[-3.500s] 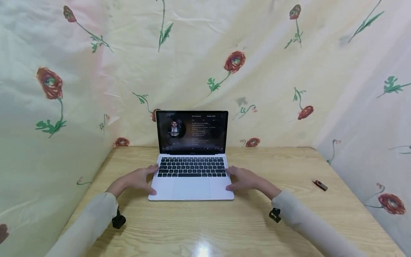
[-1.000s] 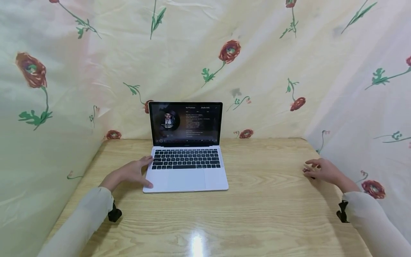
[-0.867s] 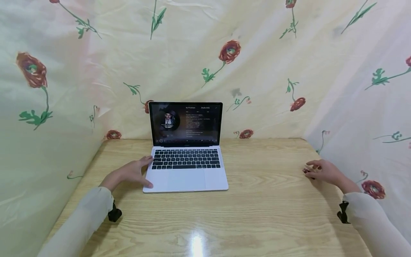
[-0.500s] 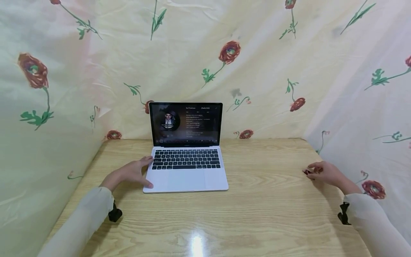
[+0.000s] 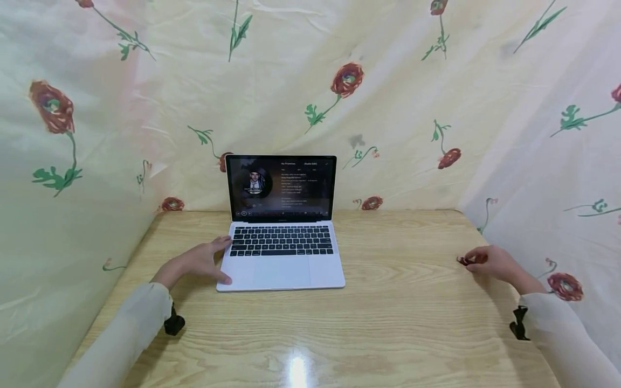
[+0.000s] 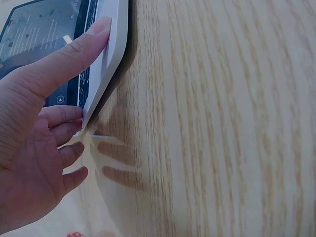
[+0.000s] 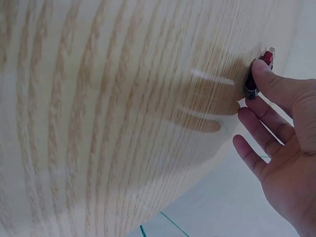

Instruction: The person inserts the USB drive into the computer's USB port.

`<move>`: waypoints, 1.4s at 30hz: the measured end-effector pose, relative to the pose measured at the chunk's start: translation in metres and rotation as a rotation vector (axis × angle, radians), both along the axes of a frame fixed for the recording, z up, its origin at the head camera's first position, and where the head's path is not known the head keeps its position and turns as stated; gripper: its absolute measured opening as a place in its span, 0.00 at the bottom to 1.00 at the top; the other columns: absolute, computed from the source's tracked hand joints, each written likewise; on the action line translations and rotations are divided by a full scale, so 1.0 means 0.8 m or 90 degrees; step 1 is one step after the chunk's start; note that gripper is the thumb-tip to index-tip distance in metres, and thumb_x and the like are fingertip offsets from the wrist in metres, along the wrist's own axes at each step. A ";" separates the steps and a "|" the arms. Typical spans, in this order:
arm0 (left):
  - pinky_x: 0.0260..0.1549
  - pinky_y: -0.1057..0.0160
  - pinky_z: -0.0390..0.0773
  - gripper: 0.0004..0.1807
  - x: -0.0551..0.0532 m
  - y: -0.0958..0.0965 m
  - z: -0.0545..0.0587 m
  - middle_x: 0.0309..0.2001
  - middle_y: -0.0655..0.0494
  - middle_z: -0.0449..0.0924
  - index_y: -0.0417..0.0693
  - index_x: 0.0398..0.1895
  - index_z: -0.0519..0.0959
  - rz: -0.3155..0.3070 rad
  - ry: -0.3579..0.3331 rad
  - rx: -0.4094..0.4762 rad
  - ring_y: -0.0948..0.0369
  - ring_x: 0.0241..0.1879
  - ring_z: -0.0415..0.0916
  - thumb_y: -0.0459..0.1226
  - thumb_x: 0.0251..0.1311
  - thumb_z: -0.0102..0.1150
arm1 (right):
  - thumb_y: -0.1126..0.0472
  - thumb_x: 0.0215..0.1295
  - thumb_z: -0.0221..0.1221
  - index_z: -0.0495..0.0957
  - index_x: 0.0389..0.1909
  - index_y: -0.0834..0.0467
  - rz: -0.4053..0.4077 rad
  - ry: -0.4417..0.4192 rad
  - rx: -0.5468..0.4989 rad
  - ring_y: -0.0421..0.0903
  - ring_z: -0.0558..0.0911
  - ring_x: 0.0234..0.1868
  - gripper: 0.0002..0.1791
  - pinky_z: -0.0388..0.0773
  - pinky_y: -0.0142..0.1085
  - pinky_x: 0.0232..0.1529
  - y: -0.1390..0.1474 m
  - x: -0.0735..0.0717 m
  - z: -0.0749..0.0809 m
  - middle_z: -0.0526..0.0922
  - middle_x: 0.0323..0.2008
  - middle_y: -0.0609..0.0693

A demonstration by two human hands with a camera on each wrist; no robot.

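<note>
And there's your right hand [image 5: 496, 264] pinching the USB stick [image 7: 251, 85], right of the table [image 5: 388, 307]: half hidden from the head, red and dark at the wrist! Your left hand [image 5: 198, 261] rests loosely, thumb on the laptop [image 5: 282, 272]; its wrist view shows two fingers [image 6: 72, 154] clear.

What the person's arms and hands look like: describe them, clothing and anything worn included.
The left sleeve and right sleeve are long, plain and off-white. A small black device sits by each cuff, the left device and the right device. The left hand and right hand are bare, with no gloves or rings visible.
</note>
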State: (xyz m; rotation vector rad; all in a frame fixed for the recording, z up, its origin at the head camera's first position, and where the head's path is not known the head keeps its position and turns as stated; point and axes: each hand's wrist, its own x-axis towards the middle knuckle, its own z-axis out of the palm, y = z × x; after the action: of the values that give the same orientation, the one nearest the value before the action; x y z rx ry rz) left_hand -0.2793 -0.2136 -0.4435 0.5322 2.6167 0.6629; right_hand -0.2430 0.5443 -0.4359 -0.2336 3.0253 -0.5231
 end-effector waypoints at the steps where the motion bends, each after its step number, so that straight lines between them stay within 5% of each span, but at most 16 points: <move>1: 0.76 0.33 0.51 0.67 0.000 0.000 0.000 0.81 0.33 0.43 0.38 0.80 0.53 0.000 -0.001 0.000 0.33 0.79 0.43 0.60 0.44 0.79 | 0.63 0.59 0.71 0.85 0.42 0.68 -0.002 0.000 0.000 0.37 0.75 0.29 0.14 0.72 0.31 0.28 -0.001 0.000 0.000 0.84 0.30 0.51; 21: 0.76 0.33 0.51 0.66 0.002 0.002 0.002 0.81 0.32 0.43 0.38 0.80 0.53 -0.001 0.002 -0.009 0.33 0.79 0.43 0.59 0.45 0.79 | 0.65 0.62 0.68 0.84 0.41 0.69 0.013 -0.004 0.005 0.33 0.74 0.29 0.11 0.72 0.31 0.28 -0.016 -0.005 0.008 0.85 0.30 0.52; 35: 0.76 0.33 0.50 0.67 0.000 0.002 0.001 0.81 0.33 0.43 0.39 0.81 0.52 0.006 -0.012 -0.013 0.34 0.80 0.41 0.60 0.44 0.79 | 0.66 0.64 0.66 0.84 0.44 0.68 0.047 0.008 -0.005 0.40 0.79 0.32 0.11 0.76 0.34 0.31 -0.030 -0.019 0.010 0.86 0.34 0.57; 42: 0.76 0.33 0.51 0.68 0.000 0.001 0.001 0.81 0.32 0.43 0.38 0.81 0.52 0.002 -0.006 -0.020 0.33 0.79 0.42 0.60 0.44 0.79 | 0.68 0.63 0.66 0.84 0.41 0.67 0.087 0.049 -0.015 0.36 0.79 0.31 0.08 0.76 0.31 0.30 -0.044 -0.028 0.016 0.87 0.33 0.56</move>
State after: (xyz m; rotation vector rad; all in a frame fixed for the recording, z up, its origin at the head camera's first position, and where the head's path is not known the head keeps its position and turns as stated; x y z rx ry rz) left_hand -0.2797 -0.2127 -0.4427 0.5148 2.6151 0.6222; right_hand -0.2654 0.5088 -0.4229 -0.4678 3.0495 -0.5500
